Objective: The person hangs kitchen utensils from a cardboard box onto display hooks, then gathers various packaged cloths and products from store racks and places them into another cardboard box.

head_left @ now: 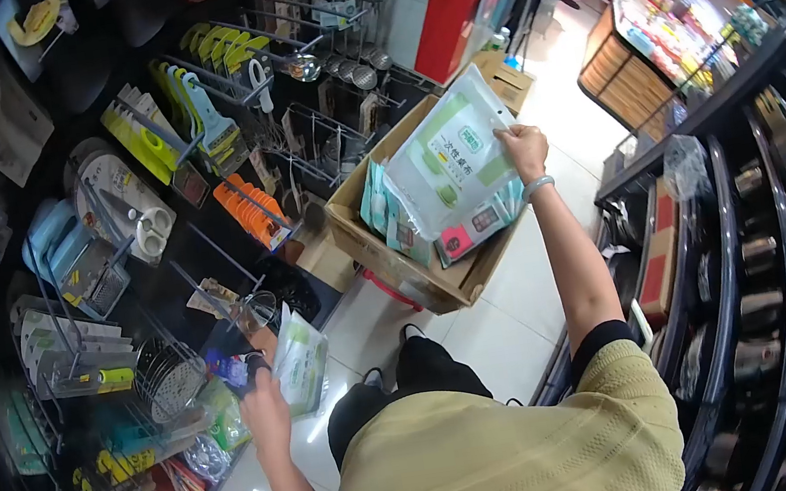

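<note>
My right hand (525, 148) pinches the upper right corner of a flat pack of disposable tablecloth (447, 163), clear with a green and white label. The pack tilts above an open cardboard box (459, 286), which holds several teal packs (404, 234) and one with a pink label (473, 239). At the lower left, my left hand (263, 404) is closed by the hanging goods, around something I cannot make out. Beside its fingers hangs a similar white and green pack (301, 364). A dark and purple item (237, 368) shows at the fingertips.
Wire hooks on the left wall hold orange utensils (252, 210), blue peelers (203, 111), and a round strainer (170, 377). Dark shelves (722, 300) with boxed goods run along the right. A tiled floor (524, 317) leads to a wood-sided display stand (624, 67).
</note>
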